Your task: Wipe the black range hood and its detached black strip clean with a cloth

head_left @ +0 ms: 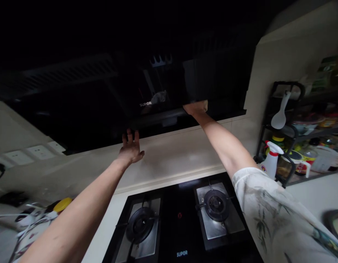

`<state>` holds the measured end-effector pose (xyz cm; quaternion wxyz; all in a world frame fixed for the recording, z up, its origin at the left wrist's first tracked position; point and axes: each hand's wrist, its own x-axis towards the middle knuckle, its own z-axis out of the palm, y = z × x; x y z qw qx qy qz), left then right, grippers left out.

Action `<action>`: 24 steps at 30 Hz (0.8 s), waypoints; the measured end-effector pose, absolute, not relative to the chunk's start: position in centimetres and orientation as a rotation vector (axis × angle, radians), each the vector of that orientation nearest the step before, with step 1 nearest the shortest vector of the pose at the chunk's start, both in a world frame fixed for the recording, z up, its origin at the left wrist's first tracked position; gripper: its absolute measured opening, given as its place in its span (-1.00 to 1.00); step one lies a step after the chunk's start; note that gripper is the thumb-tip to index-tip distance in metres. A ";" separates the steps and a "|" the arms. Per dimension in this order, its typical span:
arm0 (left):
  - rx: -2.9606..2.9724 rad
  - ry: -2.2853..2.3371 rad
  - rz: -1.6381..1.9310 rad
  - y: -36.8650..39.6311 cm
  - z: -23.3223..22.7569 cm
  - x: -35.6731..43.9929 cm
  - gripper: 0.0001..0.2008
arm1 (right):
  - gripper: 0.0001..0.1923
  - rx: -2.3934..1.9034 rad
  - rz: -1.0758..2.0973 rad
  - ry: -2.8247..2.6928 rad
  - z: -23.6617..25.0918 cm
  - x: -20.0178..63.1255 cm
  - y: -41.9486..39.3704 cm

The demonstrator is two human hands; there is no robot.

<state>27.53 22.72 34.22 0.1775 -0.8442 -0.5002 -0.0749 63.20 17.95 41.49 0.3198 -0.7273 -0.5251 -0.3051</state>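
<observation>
Black range hood point(108, 95) is hanging on the wall above a two-burner gas stove point(179, 219); the left hand point(131, 147) is reaching up with fingers spread, fingertips touching the hood's lower front edge and holding nothing. The right hand point(195, 107) is pressing against the hood's underside further right, its grip partly hidden, so its hold cannot be told. A spray bottle point(271, 160) is standing beside a rack point(289, 131) at right.
</observation>
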 end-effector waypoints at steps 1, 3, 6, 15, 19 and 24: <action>-2.394 -1.413 -0.212 22.7 34.3 27.5 0.09 | -0.27 -1.927 -0.794 -1.346 41.0 62.8 16.9; -2.399 -1.409 -0.211 22.6 34.4 27.6 0.09 | -0.25 -1.951 -0.799 -1.326 40.0 62.4 14.8; -2.388 -1.417 -0.206 22.4 34.6 27.7 0.09 | -0.25 -1.987 -0.847 -1.362 39.1 63.6 11.9; -2.386 -1.414 -0.202 22.6 34.5 27.8 0.11 | -0.46 -2.040 -0.859 -0.894 39.9 71.2 8.7; -2.378 -1.403 -0.181 22.6 34.5 27.7 0.11 | -0.44 -1.935 -0.818 -0.742 40.5 69.6 11.1; -2.372 -1.411 -0.169 22.4 34.4 27.7 0.11 | -0.40 -1.884 -0.697 -0.952 41.7 66.5 14.4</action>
